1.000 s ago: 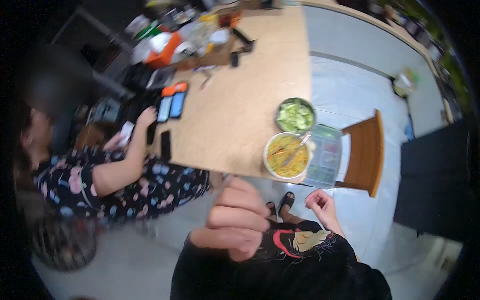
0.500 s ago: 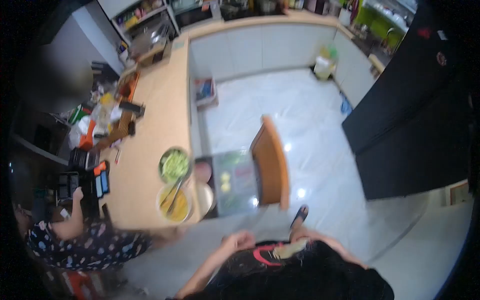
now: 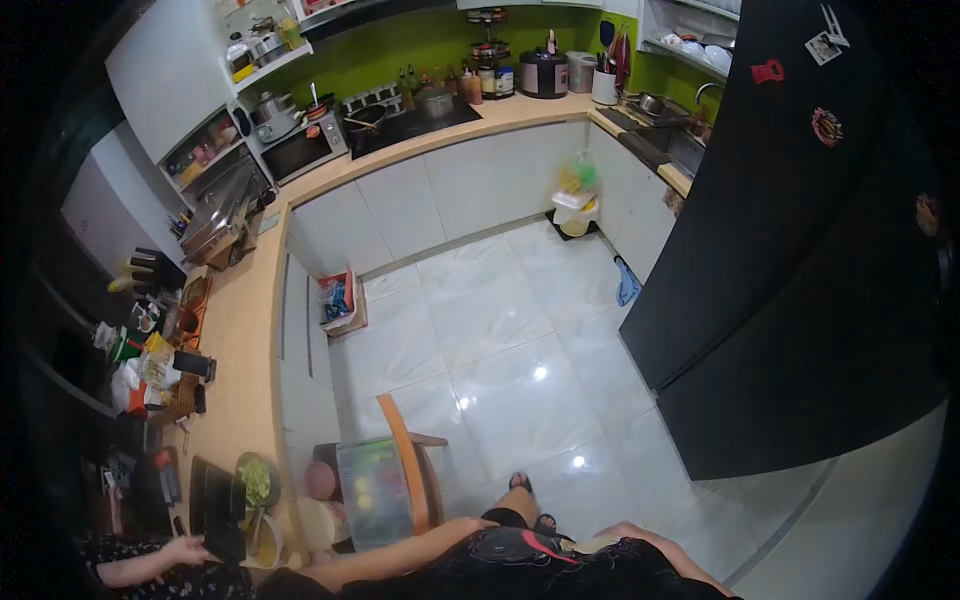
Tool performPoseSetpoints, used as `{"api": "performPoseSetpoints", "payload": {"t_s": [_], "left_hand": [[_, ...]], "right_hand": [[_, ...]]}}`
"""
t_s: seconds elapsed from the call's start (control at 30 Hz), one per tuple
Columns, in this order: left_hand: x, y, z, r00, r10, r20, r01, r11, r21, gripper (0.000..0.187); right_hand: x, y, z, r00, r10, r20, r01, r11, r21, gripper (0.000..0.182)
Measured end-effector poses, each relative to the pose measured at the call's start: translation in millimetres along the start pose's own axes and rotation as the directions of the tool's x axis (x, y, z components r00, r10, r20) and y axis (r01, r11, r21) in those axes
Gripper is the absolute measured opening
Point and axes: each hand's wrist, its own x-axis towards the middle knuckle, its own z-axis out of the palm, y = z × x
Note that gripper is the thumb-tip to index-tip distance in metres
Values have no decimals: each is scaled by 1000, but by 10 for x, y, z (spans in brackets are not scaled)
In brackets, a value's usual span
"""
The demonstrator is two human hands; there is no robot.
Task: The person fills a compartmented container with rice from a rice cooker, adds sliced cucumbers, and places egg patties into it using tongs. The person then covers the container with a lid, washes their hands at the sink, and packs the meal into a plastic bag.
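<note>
Low in the view, my left hand is by the front of my black shirt, its fingers not clear. My right hand lies near the shirt's other side, its fingers also hidden. Nothing held shows in either. Left of me, a wooden chair stands beside a clear-topped bin with green and yellow things inside. On the counter's near end are a bowl of chopped greens and a bowl of yellow food. Another person's hand touches a dark rectangular tray beside them.
A tall black fridge stands on the right. The wooden counter runs along the left and back, with a cooktop and a rice cooker. A red crate and a bagged bin sit on the tiled floor.
My view has swung up and to the right, so the back counter shows more. The other person's dark tray has come over beside the bowls. My left hand has lowered in view.
</note>
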Motion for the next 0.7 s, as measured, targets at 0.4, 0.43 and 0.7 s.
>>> {"api": "performPoseSetpoints", "payload": {"t_s": [0.4, 0.43, 0.7], "left_hand": [[507, 504, -1592, 518, 17, -855, -147, 987, -70, 22], [326, 500, -1779, 322, -125, -938, -74, 985, -157, 26], [-1585, -555, -2506, -659, -680, -320, -751, 611, 249, 85]], "right_hand": [[1629, -2060, -1278, 982, 106, 154, -40, 923, -382, 19], [1839, -2197, -1345, 972, 128, 197, -34, 906, -423, 17], [3712, -3754, -988, 874, 62, 483, 243, 804, -543, 11]]}}
